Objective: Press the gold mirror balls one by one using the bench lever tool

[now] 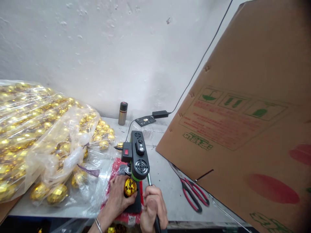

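My left hand is closed around a small gold mirror ball, holding it under the head of a black and green bench tool on its black base. My right hand is wrapped round the tool's metal lever handle at the right side of the tool. The tool has a red switch on its left side. Under the tool lies a red packet. A bracelet shows on my left wrist.
Clear plastic bags of gold mirror balls fill the left of the table. A large tilted cardboard box fills the right. Red-handled scissors lie beside it. At the back stand a small metal can, a power adapter and a black keypad.
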`<state>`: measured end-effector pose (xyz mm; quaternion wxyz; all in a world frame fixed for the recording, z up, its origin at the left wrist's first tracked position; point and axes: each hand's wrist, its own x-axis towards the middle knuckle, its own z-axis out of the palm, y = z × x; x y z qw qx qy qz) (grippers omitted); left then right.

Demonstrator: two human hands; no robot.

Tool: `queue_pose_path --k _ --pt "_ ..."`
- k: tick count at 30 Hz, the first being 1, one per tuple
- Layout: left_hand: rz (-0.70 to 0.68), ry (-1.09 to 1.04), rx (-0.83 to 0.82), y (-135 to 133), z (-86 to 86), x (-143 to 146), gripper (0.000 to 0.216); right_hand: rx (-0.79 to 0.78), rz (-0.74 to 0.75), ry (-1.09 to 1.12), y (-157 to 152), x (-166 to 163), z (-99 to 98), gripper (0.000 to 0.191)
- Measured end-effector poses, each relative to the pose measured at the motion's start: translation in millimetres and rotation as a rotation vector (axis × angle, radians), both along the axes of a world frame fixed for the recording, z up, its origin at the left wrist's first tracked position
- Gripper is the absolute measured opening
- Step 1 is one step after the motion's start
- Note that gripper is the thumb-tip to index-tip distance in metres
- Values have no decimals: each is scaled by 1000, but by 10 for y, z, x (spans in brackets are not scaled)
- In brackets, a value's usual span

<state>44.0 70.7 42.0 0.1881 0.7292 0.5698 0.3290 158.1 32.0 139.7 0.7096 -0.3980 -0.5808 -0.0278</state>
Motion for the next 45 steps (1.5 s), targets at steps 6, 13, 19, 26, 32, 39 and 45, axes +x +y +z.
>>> queue_pose_path --k 6,13,19,26,32,39,45 --pt "21 -8 -15 1 24 3 30 -68 -9 22 -21 -9 -50 39" --pt "33 -17 3 10 16 7 31 -98 12 20 -47 10 -96 37" --pt "20 -25 -14 17 36 -3 33 -111 1 -21 -58 40 -150 38" --pt "39 -22 36 23 -23 11 32 -59 -25 -14 1 27 -151 39" --pt "44 -16 45 28 -61 22 34 -36 -39 2 -4 -21 -201 39" --pt "49 -6 38 2 -51 28 31 -5 -95 -53 36 -18 -410 38" --pt "32 -22 4 42 11 17 33 -30 12 -184 -18 103 -221 35"
